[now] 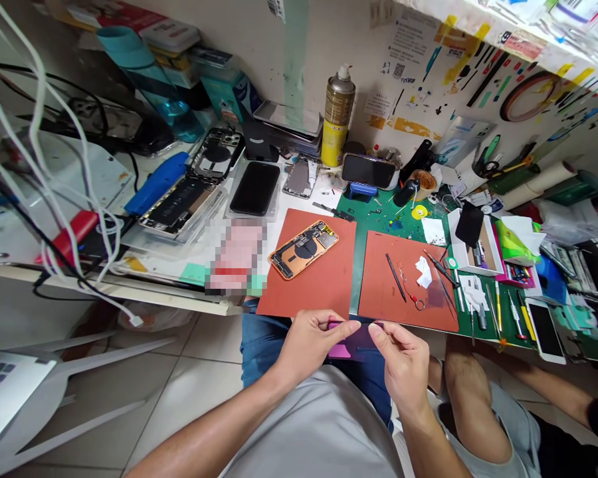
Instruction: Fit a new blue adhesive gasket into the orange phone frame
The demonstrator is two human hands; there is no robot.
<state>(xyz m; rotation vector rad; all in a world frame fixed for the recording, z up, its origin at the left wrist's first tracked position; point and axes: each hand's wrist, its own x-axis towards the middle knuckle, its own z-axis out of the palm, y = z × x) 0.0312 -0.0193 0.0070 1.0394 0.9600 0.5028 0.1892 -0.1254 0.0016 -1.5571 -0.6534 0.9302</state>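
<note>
My left hand (313, 342) pinches the left edge of a thin, see-through film (351, 346) with a purple and magenta sheen, between thumb and fingers. At the opposite side, my right hand (402, 355) grips the film's right upper corner in the same way. Both hands hold it over my lap, just off the table's front edge. Beyond them an opened phone body with an orange frame (303, 251) lies on the left brown mat (323, 292). On the right brown mat (379, 249) are a black stick tool (395, 277), a red ring (419, 303) and white scraps (423, 272).
Phones and phone parts (179, 199) crowd the left side. A spray can (337, 116) stands at the back, near a propped phone (369, 170). Tools and a white phone (545, 332) lie right. Another person's leg (478, 405) is close on my right; white cables (82, 166) hang left.
</note>
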